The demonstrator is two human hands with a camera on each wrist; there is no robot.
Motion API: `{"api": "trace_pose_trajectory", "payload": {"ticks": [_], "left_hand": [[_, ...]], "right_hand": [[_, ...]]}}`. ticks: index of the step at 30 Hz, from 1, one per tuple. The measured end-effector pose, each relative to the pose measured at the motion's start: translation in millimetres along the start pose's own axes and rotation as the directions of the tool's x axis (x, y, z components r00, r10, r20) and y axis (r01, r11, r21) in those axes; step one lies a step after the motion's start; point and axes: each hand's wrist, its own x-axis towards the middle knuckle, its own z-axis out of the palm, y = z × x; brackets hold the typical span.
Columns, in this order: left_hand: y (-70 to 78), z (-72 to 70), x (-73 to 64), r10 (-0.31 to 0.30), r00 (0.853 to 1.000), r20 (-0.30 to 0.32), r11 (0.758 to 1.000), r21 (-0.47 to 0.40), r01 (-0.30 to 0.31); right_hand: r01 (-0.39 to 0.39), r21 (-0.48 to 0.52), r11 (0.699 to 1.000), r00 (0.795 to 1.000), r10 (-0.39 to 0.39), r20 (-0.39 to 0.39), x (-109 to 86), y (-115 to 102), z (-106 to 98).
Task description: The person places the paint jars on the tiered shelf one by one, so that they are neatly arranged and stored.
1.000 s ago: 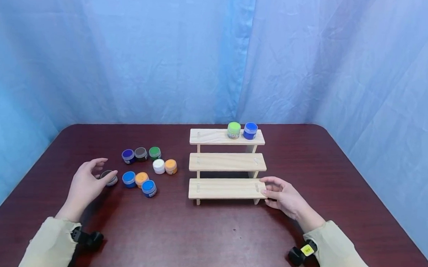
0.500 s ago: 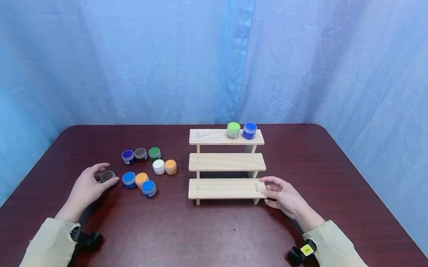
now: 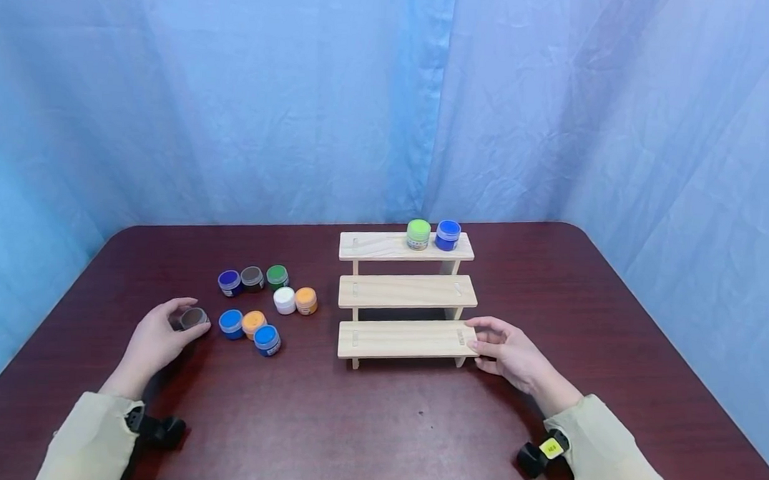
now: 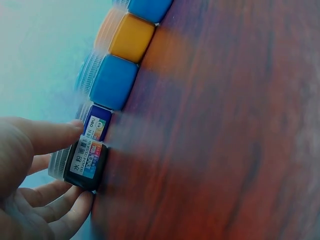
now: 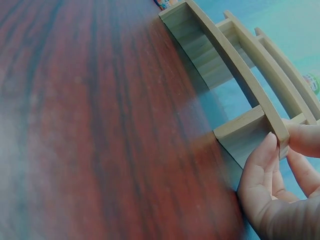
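Note:
My left hand (image 3: pixel 155 337) curls around a dark brown paint jar (image 3: pixel 193 318) at the left of the table, thumb at its near right side and fingers behind it. In the left wrist view, this black-looking jar (image 4: pixel 87 167) stands on the table with a printed label towards the camera. My right hand (image 3: pixel 508 353) pinches the right end of the lowest board of a three-step wooden shelf (image 3: pixel 406 340). From the right wrist view, the thumb lies on top of the board's end (image 5: pixel 281 137) and fingertips under it. A light green jar (image 3: pixel 418 235) and a blue jar (image 3: pixel 448 235) sit on the top step.
Right of my left hand stand two blue jars (image 3: pixel 231 323) with an orange jar (image 3: pixel 254 324) between them. Farther back are a purple-blue jar (image 3: pixel 230 283), another dark jar (image 3: pixel 252 278), a green jar (image 3: pixel 277 277), a white jar (image 3: pixel 284 300) and a second orange jar (image 3: pixel 306 300).
My left hand has lowered slightly, and its thumb and fingers have closed in around the dark jar. The right hand stays at the shelf's end.

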Motion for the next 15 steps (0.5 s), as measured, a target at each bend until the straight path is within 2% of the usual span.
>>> {"api": "trace_pose_trajectory", "payload": {"ticks": [9,15], "left_hand": [[-3.0,-0.4,-1.0,-0.015,1.0,0.017,1.0,-0.012,0.015],[-4.2,-0.7,-1.2,-0.008,1.0,0.005,1.0,-0.004,0.008]], "right_hand": [[-0.001,0.001,1.0,1.0,0.001,-0.005,-0.5,0.3,0.4],[-0.001,0.003,1.0,1.0,0.001,-0.002,-0.5,0.0,0.8]]}}
